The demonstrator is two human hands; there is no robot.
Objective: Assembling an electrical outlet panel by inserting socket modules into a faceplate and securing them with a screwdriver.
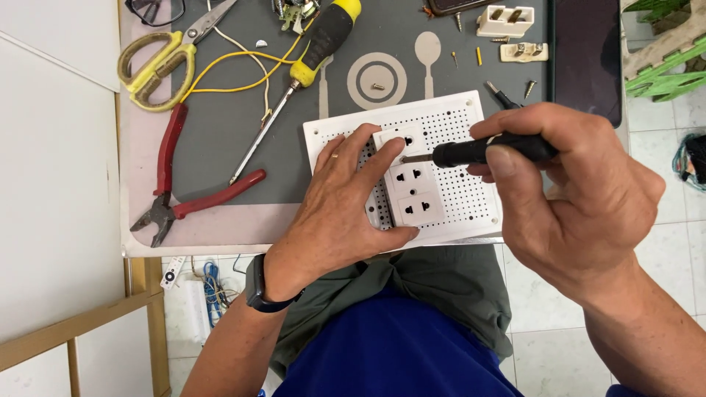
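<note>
— On the desk (220,220), far left, what lies there?

— One pair of yellow-handled scissors (158,62), one pair of red-handled pliers (176,180) below them, a loop of yellow wire (228,70), and one yellow-and-black screwdriver (309,62) lying slantwise, all on a grey mat (220,132).

— And at centre?

— The left hand (342,206), fingers spread, presses flat on a white perforated board (460,198); thumb and forefinger bracket a white socket strip (408,176) with three outlets, counted top to bottom. The strip sits on the board, just right of the palm.

— To the right?

— The right hand (573,198) is closed around a black-handled screwdriver (485,151), held level, its metal tip touching the strip's upper outlet.

— Anything behind?

— Two white plug parts (507,29) at the mat's top edge, with loose screws (529,88) scattered nearby; their number is hard to tell.
</note>
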